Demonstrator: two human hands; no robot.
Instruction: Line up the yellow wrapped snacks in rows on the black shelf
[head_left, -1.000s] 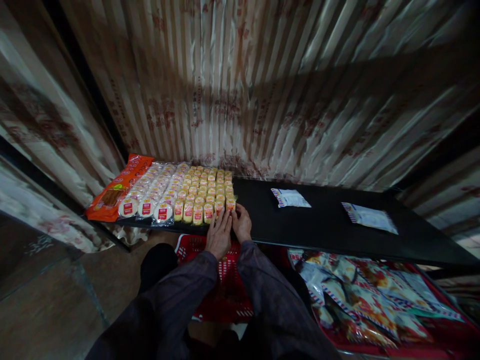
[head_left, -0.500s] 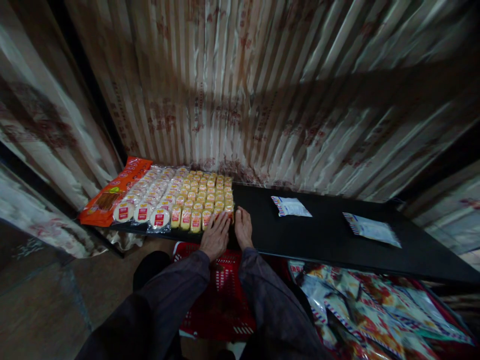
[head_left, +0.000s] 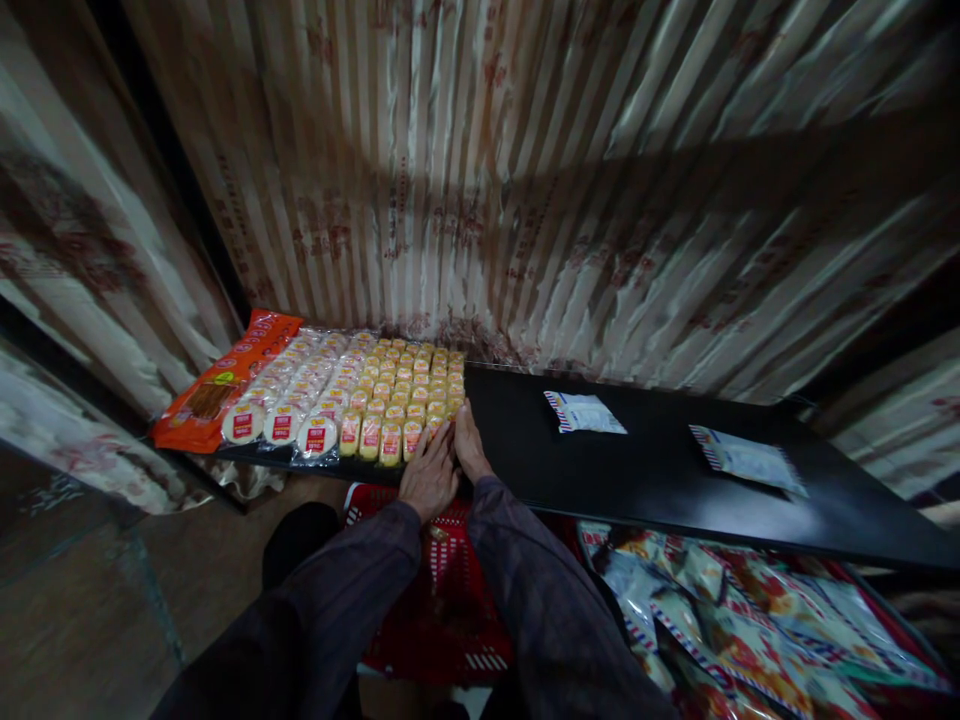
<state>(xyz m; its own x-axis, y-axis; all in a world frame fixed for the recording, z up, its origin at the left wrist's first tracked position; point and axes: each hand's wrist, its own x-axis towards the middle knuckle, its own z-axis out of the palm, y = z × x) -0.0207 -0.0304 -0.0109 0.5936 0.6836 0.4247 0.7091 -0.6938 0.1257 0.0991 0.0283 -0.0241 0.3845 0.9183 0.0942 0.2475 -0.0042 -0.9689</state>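
Note:
Rows of small yellow wrapped snack cakes (head_left: 397,390) stand on a black shelf (head_left: 517,430). My left hand (head_left: 431,475) lies over the front right cakes, fingers stretched out, covering some of them. Against the right side of the rows rests my right hand (head_left: 469,445), held on edge with straight fingers. The two hands nearly touch. To the left of the yellow cakes are rows of round snacks in clear wrappers (head_left: 315,437), with red labels. At the far left end lies an orange snack bag (head_left: 217,390).
Two white packets, a nearer-middle packet (head_left: 585,412) and a right packet (head_left: 750,460), lie on the shelf's right part. Below stand a red basket (head_left: 442,630) and a container of several striped snack bags (head_left: 720,610). A pleated curtain (head_left: 450,180) hangs behind.
My right hand has moved left, up against the side of the yellow cakes and close to my left hand. My left hand stays over the front cakes.

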